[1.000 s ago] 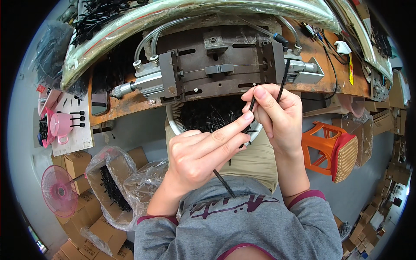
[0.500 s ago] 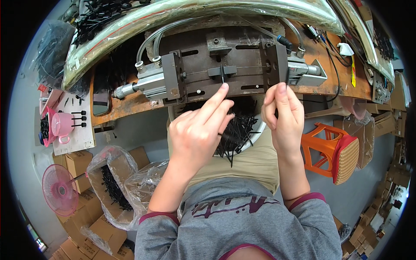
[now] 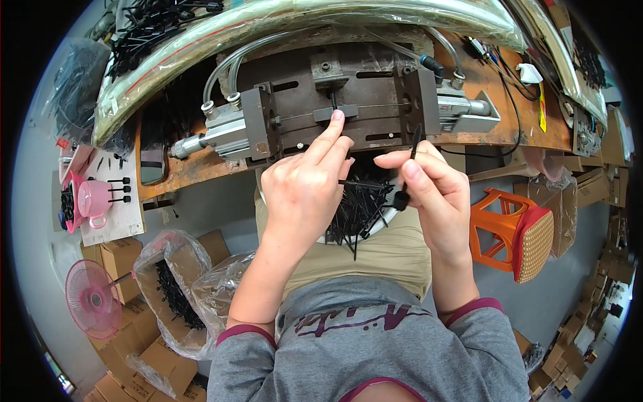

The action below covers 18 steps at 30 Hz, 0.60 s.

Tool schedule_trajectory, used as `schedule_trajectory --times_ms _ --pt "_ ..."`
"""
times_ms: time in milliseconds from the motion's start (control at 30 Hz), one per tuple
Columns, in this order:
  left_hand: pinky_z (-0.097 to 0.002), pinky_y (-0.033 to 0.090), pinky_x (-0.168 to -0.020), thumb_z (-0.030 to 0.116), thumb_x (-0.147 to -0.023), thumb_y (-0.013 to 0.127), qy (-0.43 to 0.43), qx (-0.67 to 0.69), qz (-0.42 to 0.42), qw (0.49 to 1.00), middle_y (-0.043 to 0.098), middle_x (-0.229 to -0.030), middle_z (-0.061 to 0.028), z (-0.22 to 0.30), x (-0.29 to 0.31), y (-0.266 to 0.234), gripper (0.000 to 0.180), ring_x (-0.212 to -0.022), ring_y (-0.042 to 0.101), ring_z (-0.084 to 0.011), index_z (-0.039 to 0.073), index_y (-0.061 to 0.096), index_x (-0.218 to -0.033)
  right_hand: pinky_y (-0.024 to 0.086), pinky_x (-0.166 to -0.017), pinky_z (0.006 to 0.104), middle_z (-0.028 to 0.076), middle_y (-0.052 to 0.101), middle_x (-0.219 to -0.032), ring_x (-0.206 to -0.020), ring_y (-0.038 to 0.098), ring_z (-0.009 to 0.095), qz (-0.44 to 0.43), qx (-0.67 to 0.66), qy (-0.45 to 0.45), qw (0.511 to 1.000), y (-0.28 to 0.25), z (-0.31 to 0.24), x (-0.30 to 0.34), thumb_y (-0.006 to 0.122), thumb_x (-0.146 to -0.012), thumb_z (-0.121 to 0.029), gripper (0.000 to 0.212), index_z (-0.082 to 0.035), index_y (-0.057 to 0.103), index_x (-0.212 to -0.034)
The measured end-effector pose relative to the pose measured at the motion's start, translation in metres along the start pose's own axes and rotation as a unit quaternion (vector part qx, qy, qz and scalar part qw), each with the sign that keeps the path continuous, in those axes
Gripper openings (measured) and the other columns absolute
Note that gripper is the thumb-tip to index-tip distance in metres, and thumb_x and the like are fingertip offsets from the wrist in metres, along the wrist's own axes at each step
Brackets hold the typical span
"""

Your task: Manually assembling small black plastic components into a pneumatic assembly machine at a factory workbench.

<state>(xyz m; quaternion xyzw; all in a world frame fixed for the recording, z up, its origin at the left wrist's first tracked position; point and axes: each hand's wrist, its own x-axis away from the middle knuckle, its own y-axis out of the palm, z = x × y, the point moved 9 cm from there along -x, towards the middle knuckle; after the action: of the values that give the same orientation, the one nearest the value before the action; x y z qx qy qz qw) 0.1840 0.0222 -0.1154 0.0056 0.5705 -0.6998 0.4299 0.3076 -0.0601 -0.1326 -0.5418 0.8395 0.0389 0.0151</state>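
Observation:
My left hand (image 3: 305, 184) reaches forward, its index fingertip pressing on the small dark clamp block (image 3: 338, 110) at the middle of the metal press fixture (image 3: 335, 100). A thin black rod lies across under its fingers. My right hand (image 3: 429, 187) pinches a thin black rod with a knob end (image 3: 407, 171), held upright just right of the fixture's centre. Below both hands a white bowl (image 3: 375, 224) on my lap holds a heap of several black rods (image 3: 358, 208).
The fixture sits on a rusty orange bench (image 3: 516, 120) with air cylinders and hoses. An orange stool (image 3: 512, 231) stands at the right. Clear plastic bags (image 3: 167, 281) of black parts, cardboard boxes, a pink fan (image 3: 94, 298) and a pink cup (image 3: 94, 197) lie at the left.
My left hand has stretched further forward, its finger now on the clamp block. My right hand has dropped slightly and holds a rod upright.

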Motion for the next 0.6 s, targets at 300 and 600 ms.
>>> schedule_trajectory --times_ms 300,600 --pt "-0.0292 0.056 -0.068 0.013 -0.066 0.083 0.003 0.22 0.004 0.975 0.07 -0.094 -0.0101 0.003 0.005 -0.02 0.032 -0.083 0.069 -0.0214 0.007 0.073 -0.095 0.03 -0.043 0.0178 0.002 0.06 -0.072 -0.048 0.044 0.002 0.015 -0.103 0.087 0.991 -0.005 0.017 -0.003 0.066 -0.09 -0.01 0.015 0.002 0.072 -0.094" --pt "-0.0239 0.049 -0.054 0.015 -0.063 0.082 0.069 0.257 -0.008 0.964 0.07 -0.099 -0.0053 0.031 0.017 -0.032 0.031 -0.063 0.064 -0.0153 0.01 0.076 -0.093 0.037 -0.041 0.0189 0.006 0.063 -0.066 -0.045 0.05 0.005 -0.02 -0.159 0.093 0.983 0.014 0.025 -0.004 0.061 -0.094 -0.013 0.019 0.004 0.069 -0.095"
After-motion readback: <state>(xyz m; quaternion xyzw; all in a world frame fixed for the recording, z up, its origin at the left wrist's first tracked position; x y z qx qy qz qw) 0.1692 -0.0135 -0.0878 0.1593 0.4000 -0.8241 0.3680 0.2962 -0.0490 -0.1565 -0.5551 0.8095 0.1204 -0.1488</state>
